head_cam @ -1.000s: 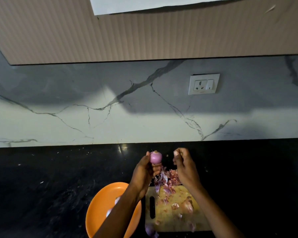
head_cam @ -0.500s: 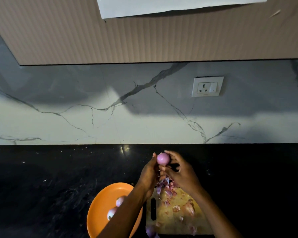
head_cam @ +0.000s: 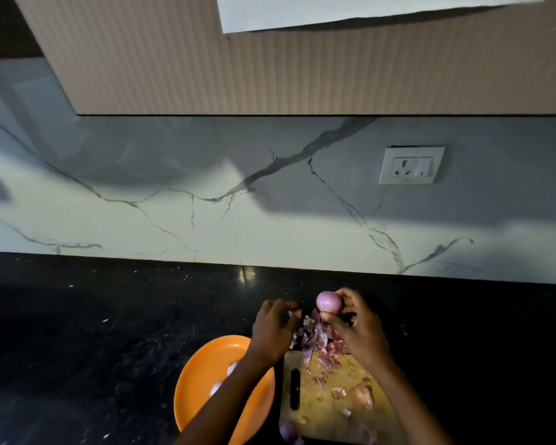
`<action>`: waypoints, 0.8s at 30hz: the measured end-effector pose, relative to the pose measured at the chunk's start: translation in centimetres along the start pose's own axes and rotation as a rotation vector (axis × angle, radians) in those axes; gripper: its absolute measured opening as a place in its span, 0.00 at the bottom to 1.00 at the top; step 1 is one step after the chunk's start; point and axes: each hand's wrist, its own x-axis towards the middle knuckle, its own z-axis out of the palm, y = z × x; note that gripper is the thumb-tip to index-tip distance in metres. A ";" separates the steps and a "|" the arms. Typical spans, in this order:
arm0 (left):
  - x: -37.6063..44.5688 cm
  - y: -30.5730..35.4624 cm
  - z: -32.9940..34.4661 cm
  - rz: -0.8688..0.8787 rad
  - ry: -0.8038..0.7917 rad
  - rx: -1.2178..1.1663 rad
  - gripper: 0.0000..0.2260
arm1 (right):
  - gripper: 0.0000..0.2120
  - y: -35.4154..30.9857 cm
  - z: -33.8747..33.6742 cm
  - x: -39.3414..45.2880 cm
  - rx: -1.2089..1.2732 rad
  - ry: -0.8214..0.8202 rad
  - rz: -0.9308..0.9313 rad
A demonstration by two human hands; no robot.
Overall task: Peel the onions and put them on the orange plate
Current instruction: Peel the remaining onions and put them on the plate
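My right hand (head_cam: 357, 329) holds a small peeled purple onion (head_cam: 328, 301) by its fingertips above the far end of the yellow cutting board (head_cam: 321, 403). To its left, my left hand (head_cam: 275, 326) pinches a small scrap of onion skin (head_cam: 292, 314). A pile of purple peels (head_cam: 318, 342) lies on the board below both hands. The orange plate (head_cam: 203, 380) sits left of the board with two peeled onions (head_cam: 231, 369) partly hidden by my left forearm. An unpeeled onion (head_cam: 361, 396) rests on the board; another onion (head_cam: 288, 430) lies at its near edge.
The board and plate stand on a black stone counter (head_cam: 93, 332). A marble backsplash with a white wall socket (head_cam: 411, 165) rises behind, and a ribbed cabinet (head_cam: 270, 59) hangs above it.
The peeled onion has passed from my left hand to my right hand. My left hand has pulled away to the left with a bit of skin.
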 end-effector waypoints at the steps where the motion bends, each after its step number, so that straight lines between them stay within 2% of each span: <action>1: -0.2 -0.8 -0.2 0.001 0.005 0.044 0.13 | 0.24 0.0 0.1 -0.1 0.003 0.001 0.007; 8: -3.6 -6.1 -4.3 -0.171 0.107 0.005 0.08 | 0.24 0.1 3.6 -0.4 -0.041 -0.187 0.066; 14: -7.4 -10.2 -6.9 -0.323 0.206 0.011 0.08 | 0.23 -1.5 11.1 -0.6 -0.085 -0.392 -0.094; 20: -10.1 -13.5 -8.3 -0.438 0.253 0.084 0.10 | 0.20 -3.1 18.7 -1.1 -0.304 -0.583 -0.118; 24: -10.6 -14.7 -8.9 -0.469 0.224 0.152 0.12 | 0.19 -3.8 21.5 -1.7 -0.535 -0.644 -0.171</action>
